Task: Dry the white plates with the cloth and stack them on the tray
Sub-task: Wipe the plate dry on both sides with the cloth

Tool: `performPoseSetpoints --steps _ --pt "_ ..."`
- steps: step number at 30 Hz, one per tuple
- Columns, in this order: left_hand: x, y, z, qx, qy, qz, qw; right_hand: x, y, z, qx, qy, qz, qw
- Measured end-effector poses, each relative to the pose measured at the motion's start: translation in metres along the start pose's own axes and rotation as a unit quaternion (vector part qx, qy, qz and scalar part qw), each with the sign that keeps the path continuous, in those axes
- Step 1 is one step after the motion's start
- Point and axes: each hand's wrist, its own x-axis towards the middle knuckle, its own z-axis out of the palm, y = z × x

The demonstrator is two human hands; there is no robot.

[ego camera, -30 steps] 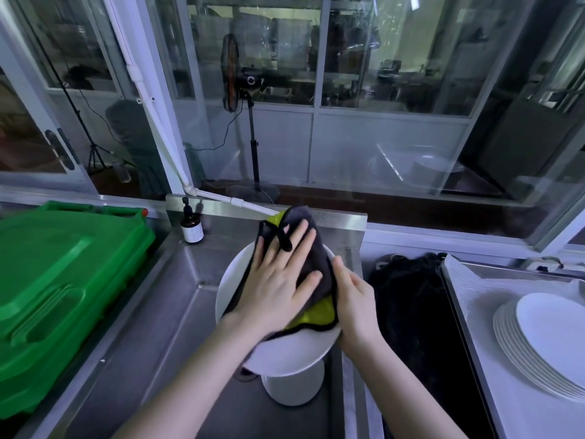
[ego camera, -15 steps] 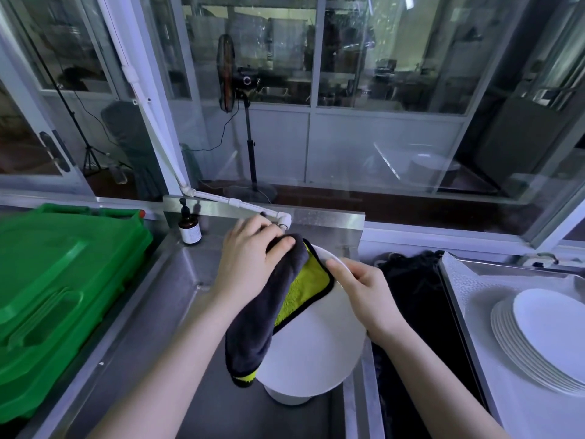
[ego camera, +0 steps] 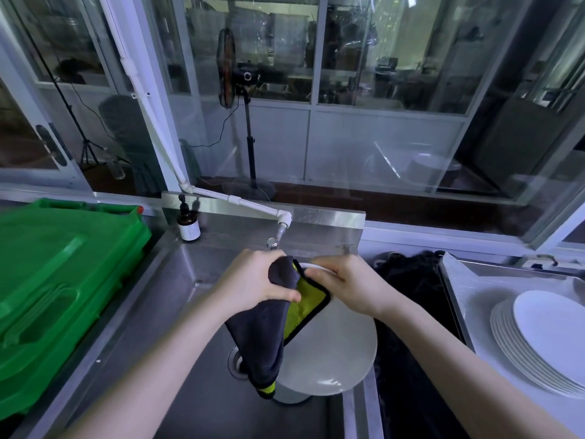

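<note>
A white plate held over the sink [ego camera: 177, 312], cloth at its top edge.

Above the sink's right half, the left hand [ego camera: 253, 283] curls tightly round the bunched grey-and-yellow cloth [ego camera: 262, 337], which hangs down over the tilted plate [ego camera: 335, 353]. The right hand [ego camera: 345, 283] pinches the plate's upper rim. Right of the sink, stacked plates [ego camera: 544, 340] lie on the tray [ego camera: 468, 293]. Left of the sink sits a green crate [ego camera: 57, 280]. A brown bottle [ego camera: 188, 221] stands at the sink's back ledge.

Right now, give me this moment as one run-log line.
step: drying plate over sink | left hand: grips cloth | right hand: holds plate rim | tray: plate stack
</note>
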Motion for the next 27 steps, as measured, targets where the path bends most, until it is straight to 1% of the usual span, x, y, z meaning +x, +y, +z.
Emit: performPoseSetpoints --steps 2,3,4,5,6,7,8,9,11,13,15,16,18,19,20,21,22,23,24,25,26,27 --pt "-0.005 -0.010 0.005 -0.058 0.029 -0.039 0.997 0.000 0.001 0.000 -0.008 0.008 -0.010 1.000" --pt "-0.007 -0.016 0.008 -0.102 0.069 -0.074 0.990 0.000 0.003 -0.003 -0.005 0.025 -0.005 1.000" --pt "-0.010 -0.022 0.013 -0.163 0.122 -0.122 0.971 -0.001 0.007 -0.005 0.008 0.059 0.010 0.998" --pt "-0.014 -0.026 0.019 -0.239 0.176 -0.176 0.939 -0.001 0.010 -0.005 0.041 0.112 0.034 0.992" --pt "-0.018 -0.028 0.025 -0.305 0.225 -0.222 0.898 -0.002 0.012 -0.003 0.079 0.169 0.059 0.981" --pt "-0.021 -0.030 0.030 -0.344 0.262 -0.252 0.866 -0.003 0.013 0.001 0.106 0.211 0.083 0.968" --pt "-0.023 -0.033 0.033 -0.353 0.279 -0.266 0.853 -0.004 0.012 0.007 0.123 0.232 0.102 0.959" --pt "-0.023 -0.036 0.032 -0.340 0.278 -0.266 0.858 -0.005 0.013 0.012 0.136 0.235 0.111 0.956" --pt "-0.021 -0.042 0.022 -0.268 0.233 -0.238 0.904 -0.006 0.014 0.018 0.132 0.195 0.105 0.966" --pt "-0.020 -0.043 0.007 -0.186 0.142 -0.199 0.951 -0.001 0.011 0.014 0.090 0.133 0.081 0.984" --pt "-0.016 -0.038 -0.005 -0.125 0.048 -0.144 0.981 0.007 0.003 0.014 0.042 0.069 0.037 0.996" --pt "-0.013 -0.036 -0.008 -0.090 0.016 -0.113 0.989 0.010 -0.003 0.017 0.034 0.036 0.023 0.999" --pt "-0.010 -0.035 -0.011 -0.044 -0.017 -0.077 0.996 0.014 -0.009 0.026 0.020 -0.011 0.015 1.000" --pt "-0.010 -0.036 -0.010 -0.049 -0.014 -0.080 0.995 0.016 -0.009 0.028 0.013 -0.012 0.016 1.000" --pt "-0.010 -0.041 -0.009 -0.074 0.007 -0.100 0.992 0.018 -0.008 0.028 0.016 0.002 0.017 1.000" --pt "-0.010 -0.046 -0.006 -0.115 0.049 -0.131 0.983 0.019 -0.007 0.028 0.027 0.029 0.023 0.999" --pt "-0.012 -0.054 -0.003 -0.172 0.109 -0.170 0.964 0.019 -0.006 0.027 0.043 0.067 0.035 0.996" --pt "-0.014 -0.059 0.001 -0.237 0.173 -0.210 0.933 0.019 -0.004 0.030 0.067 0.117 0.058 0.989" --pt "-0.015 -0.067 0.007 -0.300 0.229 -0.253 0.891 0.018 -0.004 0.035 0.097 0.175 0.083 0.976" --pt "-0.016 -0.071 0.013 -0.351 0.268 -0.301 0.845 0.018 -0.006 0.045 0.127 0.237 0.112 0.957" --pt "-0.018 -0.074 0.021 -0.392 0.282 -0.352 0.802 0.019 -0.009 0.059 0.160 0.301 0.144 0.929" --pt "-0.020 -0.076 0.029 -0.428 0.276 -0.397 0.764 0.019 -0.012 0.074 0.193 0.360 0.175 0.896"
